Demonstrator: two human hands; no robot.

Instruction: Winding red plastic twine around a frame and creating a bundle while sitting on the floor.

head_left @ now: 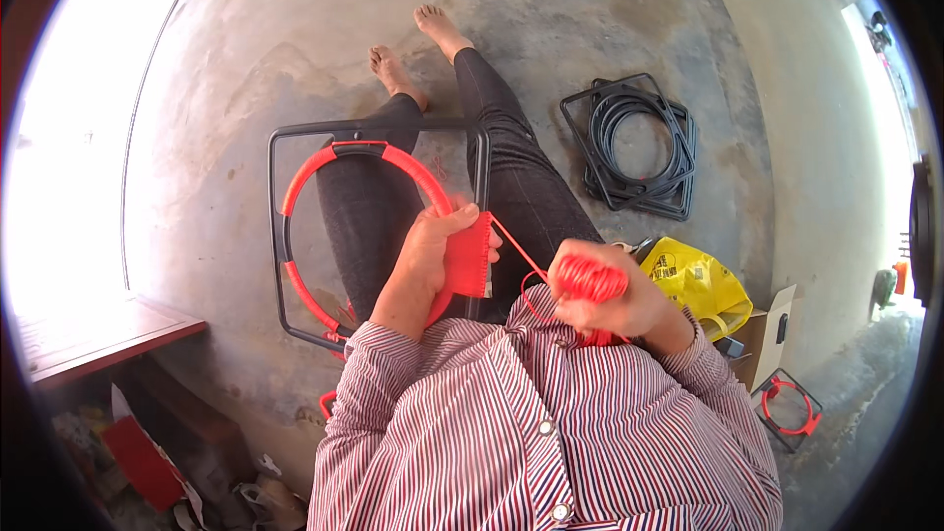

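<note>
Across my lap rests a black square frame with a round ring inside it, much of the ring covered in red and some stretches bare black. My left hand is closed on the ring's right side, by a flat red panel with a notched edge that spans toward the frame's side bar. In my right hand, to the right, is a bundle of red cord. One strand runs taut from the panel's upper corner to the bundle, and a slack loop hangs below it.
Several black frames with rings lie stacked on the concrete floor at far right. Nearer are a yellow plastic bag, a cardboard box and a small red-wrapped frame. A low table stands at left, with clutter beneath.
</note>
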